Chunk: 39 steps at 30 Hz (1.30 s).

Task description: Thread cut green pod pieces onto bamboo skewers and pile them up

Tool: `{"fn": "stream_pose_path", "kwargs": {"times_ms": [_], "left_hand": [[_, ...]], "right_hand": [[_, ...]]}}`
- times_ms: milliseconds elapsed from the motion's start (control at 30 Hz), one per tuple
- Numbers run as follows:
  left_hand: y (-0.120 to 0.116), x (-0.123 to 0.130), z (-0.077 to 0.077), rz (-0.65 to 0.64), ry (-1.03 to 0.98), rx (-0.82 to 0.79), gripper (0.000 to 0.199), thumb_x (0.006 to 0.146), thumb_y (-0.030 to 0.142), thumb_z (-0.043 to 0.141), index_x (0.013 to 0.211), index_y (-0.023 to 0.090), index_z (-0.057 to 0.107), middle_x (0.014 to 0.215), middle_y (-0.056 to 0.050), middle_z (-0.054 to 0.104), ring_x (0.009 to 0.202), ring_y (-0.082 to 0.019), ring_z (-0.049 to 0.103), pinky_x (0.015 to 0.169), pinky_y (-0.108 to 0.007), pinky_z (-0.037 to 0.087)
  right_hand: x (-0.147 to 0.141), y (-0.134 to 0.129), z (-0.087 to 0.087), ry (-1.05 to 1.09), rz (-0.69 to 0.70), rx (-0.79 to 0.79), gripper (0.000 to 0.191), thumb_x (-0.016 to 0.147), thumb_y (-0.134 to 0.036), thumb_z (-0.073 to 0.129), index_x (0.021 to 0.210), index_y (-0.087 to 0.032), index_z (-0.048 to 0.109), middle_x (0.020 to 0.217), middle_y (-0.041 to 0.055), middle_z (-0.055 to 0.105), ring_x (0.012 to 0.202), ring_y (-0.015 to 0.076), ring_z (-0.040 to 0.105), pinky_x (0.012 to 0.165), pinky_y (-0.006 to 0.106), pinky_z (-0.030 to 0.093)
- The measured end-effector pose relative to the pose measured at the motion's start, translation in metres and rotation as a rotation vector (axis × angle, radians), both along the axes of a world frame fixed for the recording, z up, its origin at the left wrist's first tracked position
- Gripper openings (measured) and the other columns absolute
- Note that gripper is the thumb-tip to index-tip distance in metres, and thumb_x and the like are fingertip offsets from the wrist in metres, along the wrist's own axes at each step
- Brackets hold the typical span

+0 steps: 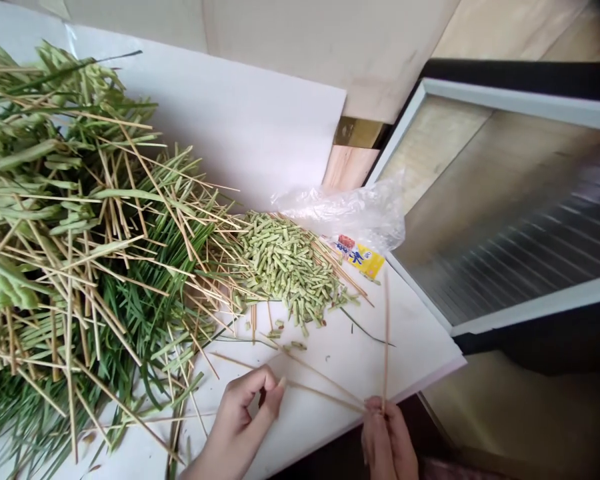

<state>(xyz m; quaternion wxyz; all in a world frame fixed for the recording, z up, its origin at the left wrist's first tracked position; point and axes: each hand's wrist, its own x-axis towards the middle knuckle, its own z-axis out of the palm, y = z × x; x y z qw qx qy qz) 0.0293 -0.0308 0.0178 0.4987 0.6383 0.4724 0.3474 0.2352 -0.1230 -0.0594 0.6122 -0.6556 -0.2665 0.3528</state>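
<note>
Near the front edge of the white table, my right hand point(389, 437) grips thin bamboo skewers. One skewer point(386, 340) points away from me, and two others point(325, 395) slant off to the left. My left hand point(247, 417) is closed in a pinch, thumb against forefinger, where one of those slanting skewers passes between the fingertips. Whether anything else sits in that pinch is hidden. Beyond both hands lies a heap of short-cut green bean pieces point(290, 267), with a few loose bits on the table nearby.
A tall pile of skewers threaded with green vegetables point(100, 253) fills the left side, long green leaves among them. Behind the bean heap lies a clear plastic bag point(350, 210) with a yellow label. A white-framed panel point(500, 200) leans at the right, beside the table's edge point(460, 363).
</note>
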Motion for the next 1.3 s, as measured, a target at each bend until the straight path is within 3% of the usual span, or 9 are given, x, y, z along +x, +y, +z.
{"fn": "stream_pose_path", "kwargs": {"times_ms": [200, 267, 433, 533, 633, 800, 933, 1067, 1300], "left_hand": [[0.001, 0.004, 0.005, -0.044, 0.22, 0.171, 0.039, 0.099, 0.042, 0.042, 0.067, 0.021, 0.045, 0.063, 0.001, 0.052, 0.06, -0.014, 0.05, 0.055, -0.022, 0.037], [0.003, 0.005, 0.01, -0.074, 0.32, 0.221, 0.035, 0.1, 0.038, 0.042, 0.07, 0.021, 0.048, 0.066, 0.001, 0.056, 0.061, -0.014, 0.053, 0.055, -0.022, 0.038], [0.016, 0.002, 0.028, -0.084, 0.658, 0.285, 0.019, 0.096, 0.032, 0.046, 0.088, 0.022, 0.06, 0.075, -0.001, 0.066, 0.066, -0.019, 0.062, 0.063, -0.028, 0.043], [0.032, 0.005, 0.033, -0.097, 0.78, 0.264, 0.018, 0.094, 0.029, 0.05, 0.103, 0.021, 0.063, 0.088, -0.004, 0.071, 0.069, -0.021, 0.066, 0.066, -0.031, 0.046], [0.053, 0.018, 0.034, -0.101, 0.882, 0.285, 0.021, 0.093, 0.025, 0.052, 0.107, 0.017, 0.065, 0.095, -0.008, 0.072, 0.075, -0.023, 0.069, 0.072, -0.034, 0.049], [0.083, 0.049, 0.038, -0.111, 1.075, 0.379, 0.02, 0.093, 0.022, 0.054, 0.106, 0.012, 0.066, 0.098, -0.013, 0.07, 0.087, -0.03, 0.071, 0.071, -0.037, 0.052], [0.099, 0.062, 0.034, -0.247, 1.147, 0.559, 0.027, 0.087, 0.002, 0.05, 0.101, 0.016, 0.069, 0.099, -0.011, 0.069, 0.093, -0.028, 0.068, 0.067, -0.033, 0.05], [0.113, 0.062, 0.022, -0.404, 1.137, 0.734, 0.028, 0.089, 0.0, 0.05, 0.093, 0.017, 0.071, 0.097, -0.01, 0.071, 0.096, -0.027, 0.065, 0.071, -0.033, 0.049], [0.13, 0.059, 0.016, -0.446, 1.083, 0.869, 0.017, 0.091, 0.007, 0.054, 0.087, 0.015, 0.069, 0.089, -0.012, 0.072, 0.093, -0.028, 0.061, 0.076, -0.036, 0.048]], "right_hand": [[-0.025, 0.033, 0.014, 0.078, -0.022, 0.214, 0.032, 0.1, -0.05, 0.051, 0.095, -0.02, 0.061, 0.051, -0.0111, 0.036, 0.046, 0.0093, 0.032, 0.048, 0.024, 0.028], [-0.032, 0.051, 0.029, 0.136, -0.023, 0.3, 0.027, 0.101, -0.045, 0.052, 0.092, -0.021, 0.06, 0.053, -0.0109, 0.038, 0.049, 0.0095, 0.035, 0.053, 0.024, 0.032], [-0.04, 0.092, 0.075, 0.251, -0.011, 0.56, 0.046, 0.102, -0.045, 0.049, 0.062, -0.022, 0.046, 0.052, -0.0081, 0.038, 0.048, 0.0116, 0.036, 0.05, 0.026, 0.031], [-0.039, 0.097, 0.085, 0.258, -0.031, 0.611, 0.046, 0.102, -0.044, 0.047, 0.063, -0.022, 0.046, 0.051, -0.0079, 0.037, 0.048, 0.0121, 0.036, 0.05, 0.026, 0.031], [-0.041, 0.084, 0.07, 0.234, -0.03, 0.577, 0.045, 0.102, -0.042, 0.047, 0.063, -0.022, 0.048, 0.052, -0.0076, 0.038, 0.049, 0.0118, 0.037, 0.049, 0.026, 0.03], [-0.056, 0.04, 0.02, 0.104, 0.061, 0.416, 0.045, 0.102, -0.042, 0.049, 0.062, -0.021, 0.052, 0.054, -0.0068, 0.039, 0.048, 0.011, 0.036, 0.047, 0.026, 0.028], [-0.058, 0.013, -0.005, -0.036, 0.158, 0.337, 0.044, 0.104, -0.04, 0.042, 0.069, -0.021, 0.061, 0.054, -0.0082, 0.03, 0.044, 0.0102, 0.027, 0.044, 0.026, 0.019], [-0.043, -0.001, -0.012, -0.163, 0.212, 0.343, 0.039, 0.104, -0.032, 0.043, 0.071, -0.022, 0.06, 0.053, -0.0082, 0.034, 0.042, 0.0091, 0.03, 0.041, 0.023, 0.023], [-0.03, -0.019, -0.004, -0.222, 0.098, 0.353, 0.041, 0.104, -0.033, 0.042, 0.069, -0.021, 0.06, 0.052, -0.0076, 0.038, 0.042, 0.0089, 0.033, 0.042, 0.023, 0.025]]}}
